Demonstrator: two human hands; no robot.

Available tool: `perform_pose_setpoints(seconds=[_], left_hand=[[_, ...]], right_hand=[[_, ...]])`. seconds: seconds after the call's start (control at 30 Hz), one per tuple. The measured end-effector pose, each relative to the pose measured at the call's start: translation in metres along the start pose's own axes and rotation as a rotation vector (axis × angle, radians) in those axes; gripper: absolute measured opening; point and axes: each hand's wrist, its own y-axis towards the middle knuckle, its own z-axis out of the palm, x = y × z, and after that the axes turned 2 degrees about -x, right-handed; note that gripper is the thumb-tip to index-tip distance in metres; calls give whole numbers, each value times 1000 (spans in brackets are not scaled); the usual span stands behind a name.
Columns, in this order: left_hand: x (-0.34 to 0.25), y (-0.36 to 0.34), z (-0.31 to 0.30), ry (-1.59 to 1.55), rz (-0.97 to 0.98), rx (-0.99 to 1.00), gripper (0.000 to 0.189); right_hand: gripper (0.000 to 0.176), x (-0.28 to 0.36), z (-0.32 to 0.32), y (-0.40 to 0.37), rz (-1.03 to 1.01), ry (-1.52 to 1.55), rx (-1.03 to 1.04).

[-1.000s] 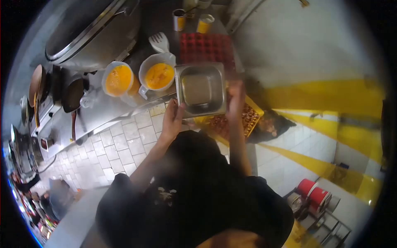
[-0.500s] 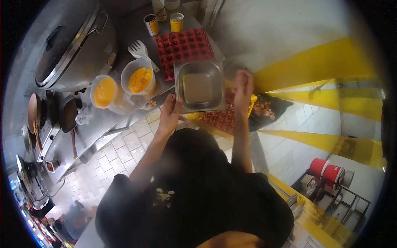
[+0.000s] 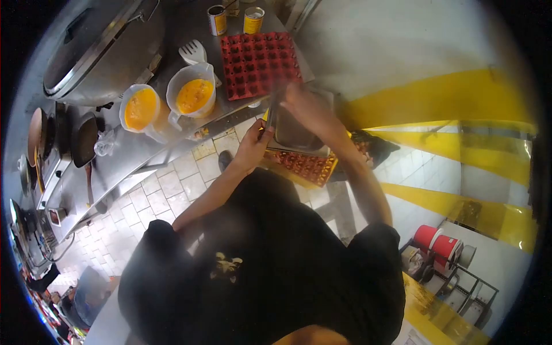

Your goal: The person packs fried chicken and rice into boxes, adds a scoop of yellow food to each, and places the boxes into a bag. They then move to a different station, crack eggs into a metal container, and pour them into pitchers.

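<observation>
My left hand (image 3: 253,146) grips the near left rim of a rectangular steel pan (image 3: 296,138), held tilted just off the counter's edge. Reaching across the pan's top, my right hand (image 3: 302,103) closes its fingers over the far rim. The pan hangs above a stack of egg trays (image 3: 305,165) holding brown eggs. An empty red egg tray (image 3: 259,54) lies on the steel counter (image 3: 132,155) just beyond my hands. Two clear jugs of beaten egg (image 3: 194,95) (image 3: 140,108) stand to its left.
A large lidded steel pot (image 3: 98,46) fills the counter's far left, with a white spatula (image 3: 192,52) and two cans (image 3: 217,20) (image 3: 253,20) behind the tray. Frying pans (image 3: 86,138) sit on a stove at left. A black bag (image 3: 376,146) and red buckets (image 3: 434,244) stand on the tiled floor.
The pan has come down and to the right, away from the counter, and now tilts. My right hand, free beside it half a second ago, has moved across onto its far rim.
</observation>
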Motion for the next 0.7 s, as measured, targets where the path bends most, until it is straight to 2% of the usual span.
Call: perform_pose_setpoints(seconds=[0.07,0.2,0.27,0.4,0.47,0.6,0.7], left_hand=[[0,-2,2,-16,-3,-13,17],[7,2,-5,40,-14,33,21],[8,2,-5,33,-24,35,21],[4,1,-3,4,-31,39,20],[7,4,-5,-34,-74,25,20],[13,6,-6,-55,-114,4,18],[7,4,-3,-59,-144,-38,19]], right_hand=[[37,-3,-2,2,-96,-72,-92],[39,5,-26,1,-84,-101,-30],[33,13,-37,-1,69,9,40],[33,21,-52,-1,71,-37,68],[37,19,-59,-1,-78,-190,-111],[33,26,-90,-8,-102,-224,-191],[30,25,-90,-20,-79,-86,-210]])
